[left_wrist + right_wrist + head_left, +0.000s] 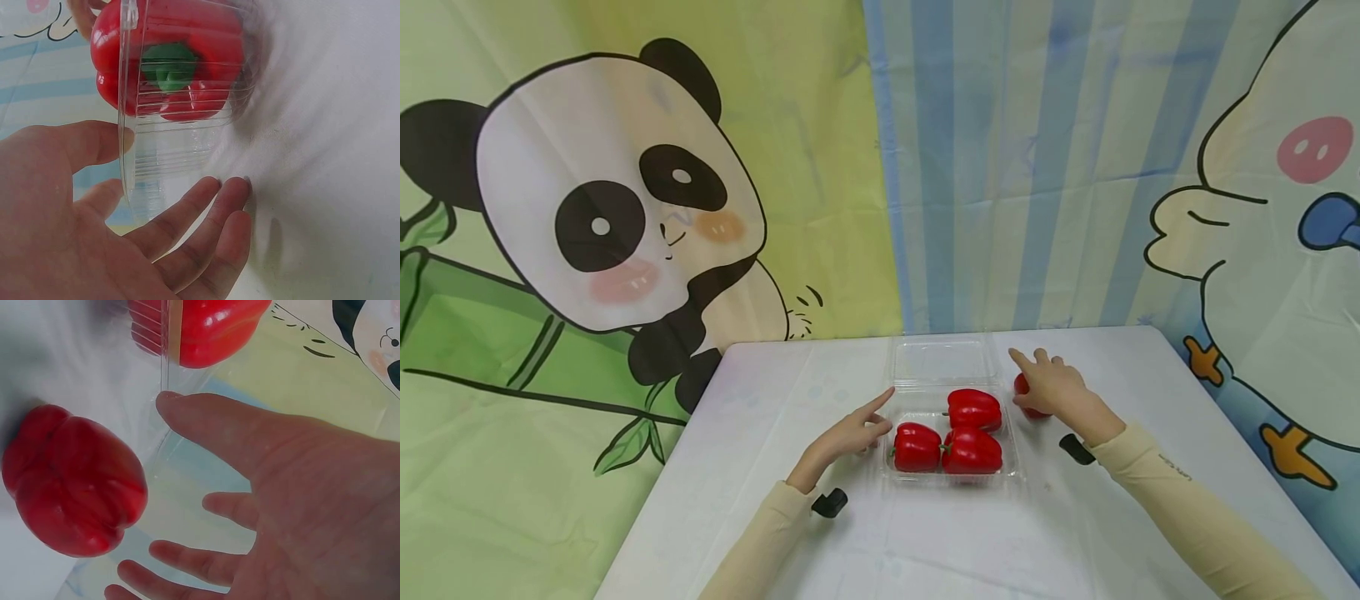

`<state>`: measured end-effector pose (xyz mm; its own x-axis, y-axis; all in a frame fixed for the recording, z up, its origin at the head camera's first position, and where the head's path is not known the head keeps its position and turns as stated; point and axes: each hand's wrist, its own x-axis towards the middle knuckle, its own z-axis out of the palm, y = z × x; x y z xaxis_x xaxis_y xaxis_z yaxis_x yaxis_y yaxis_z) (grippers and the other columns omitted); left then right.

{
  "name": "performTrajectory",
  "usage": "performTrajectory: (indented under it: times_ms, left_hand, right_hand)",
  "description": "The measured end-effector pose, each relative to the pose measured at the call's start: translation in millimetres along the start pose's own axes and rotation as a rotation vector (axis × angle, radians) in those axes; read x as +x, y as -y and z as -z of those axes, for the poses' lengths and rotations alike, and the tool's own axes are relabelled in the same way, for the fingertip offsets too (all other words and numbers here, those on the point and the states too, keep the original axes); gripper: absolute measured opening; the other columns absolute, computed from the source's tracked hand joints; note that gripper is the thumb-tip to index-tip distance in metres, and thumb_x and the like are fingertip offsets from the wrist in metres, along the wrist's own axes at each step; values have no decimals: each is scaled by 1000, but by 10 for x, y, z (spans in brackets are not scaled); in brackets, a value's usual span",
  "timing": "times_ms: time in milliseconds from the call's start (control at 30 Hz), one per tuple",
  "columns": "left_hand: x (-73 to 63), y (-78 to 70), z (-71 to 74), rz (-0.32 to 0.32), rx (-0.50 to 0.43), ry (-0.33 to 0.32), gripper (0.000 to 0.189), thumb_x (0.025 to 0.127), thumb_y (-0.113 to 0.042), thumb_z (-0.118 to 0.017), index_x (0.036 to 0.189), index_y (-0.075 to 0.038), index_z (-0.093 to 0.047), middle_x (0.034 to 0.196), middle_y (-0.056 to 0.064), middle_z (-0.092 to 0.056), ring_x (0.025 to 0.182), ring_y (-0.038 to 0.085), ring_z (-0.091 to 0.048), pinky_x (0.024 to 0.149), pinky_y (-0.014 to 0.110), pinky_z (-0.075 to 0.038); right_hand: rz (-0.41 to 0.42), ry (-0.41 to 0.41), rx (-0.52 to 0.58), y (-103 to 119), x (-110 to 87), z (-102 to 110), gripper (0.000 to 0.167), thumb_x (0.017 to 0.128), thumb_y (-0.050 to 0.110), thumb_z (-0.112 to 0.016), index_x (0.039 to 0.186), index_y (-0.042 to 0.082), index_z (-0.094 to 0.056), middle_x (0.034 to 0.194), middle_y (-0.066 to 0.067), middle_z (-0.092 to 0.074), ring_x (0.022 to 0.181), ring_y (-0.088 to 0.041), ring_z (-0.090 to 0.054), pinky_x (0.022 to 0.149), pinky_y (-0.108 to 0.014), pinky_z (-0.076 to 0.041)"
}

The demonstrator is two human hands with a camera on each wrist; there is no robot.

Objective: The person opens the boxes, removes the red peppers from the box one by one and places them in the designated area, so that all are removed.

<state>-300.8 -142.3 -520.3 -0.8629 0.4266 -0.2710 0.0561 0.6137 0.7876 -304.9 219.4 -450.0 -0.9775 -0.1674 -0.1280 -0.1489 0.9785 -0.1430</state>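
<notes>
A clear plastic container (1012, 454) holds three red bell peppers: one at the back (974, 410), one at front left (916, 447) and one at front right (972, 452). Its transparent lid (943, 360) lies folded back behind it. My left hand (852, 432) is at the container's left side, thumb at the rim in the left wrist view, other fingers loosely extended. Over a fourth red bell pepper (75, 481), right of the container, is my right hand (1062, 396), fingers spread. In the right wrist view that pepper lies apart from the fingers; in the head view the hand partly hides it.
A white-covered table (760, 400) carries everything. Behind it hangs a cloth backdrop (820, 167) with a printed panda and blue stripes. Each wrist wears a small black camera, one on the left (830, 503) and one on the right (1077, 450).
</notes>
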Motion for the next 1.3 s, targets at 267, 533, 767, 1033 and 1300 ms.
performTrajectory:
  times_ms: [267, 533, 767, 1033, 1300]
  left_hand:
    - [-2, -9, -1, 0, -4, 1, 65, 103, -32, -53, 160, -39, -23, 133, 17, -59, 85, 25, -61, 69, 35, -50]
    - [2, -4, -1, -2, -11, 0, 64, 103, -32, -53, 159, -39, -23, 132, 17, -59, 84, 24, -61, 67, 34, -49]
    - [6, 0, -4, -4, -11, 0, 65, 103, -32, -53, 160, -38, -23, 132, 17, -60, 83, 23, -61, 67, 34, -49]
    - [7, 6, -5, -6, -13, -1, 64, 103, -32, -53, 159, -39, -23, 132, 17, -60, 84, 23, -61, 67, 34, -49]
    - [5, -3, -7, 4, -12, -3, 64, 103, -32, -53, 159, -39, -24, 131, 17, -60, 84, 24, -61, 69, 35, -51]
  right_hand:
    - [70, -50, -18, 78, -42, 31, 85, 84, 33, -80, 153, 8, -37, 134, -31, -51, 111, -48, -55, 82, -57, -57]
    - [134, -117, -24, 158, -80, -12, 82, 84, 32, -80, 152, 10, -40, 140, -30, -49, 124, -52, -48, 97, -63, -47]
    - [186, -150, -44, 210, -93, -51, 80, 85, 31, -80, 152, 12, -41, 141, -29, -49, 127, -51, -46, 100, -66, -43]
    - [234, -147, -42, 319, -141, -38, 76, 86, 28, -79, 152, 14, -43, 144, -27, -47, 132, -50, -42, 102, -67, -40]
    - [303, -143, -12, 361, -140, -97, 74, 87, 28, -78, 152, 16, -44, 147, -25, -46, 134, -48, -42, 103, -67, -40]
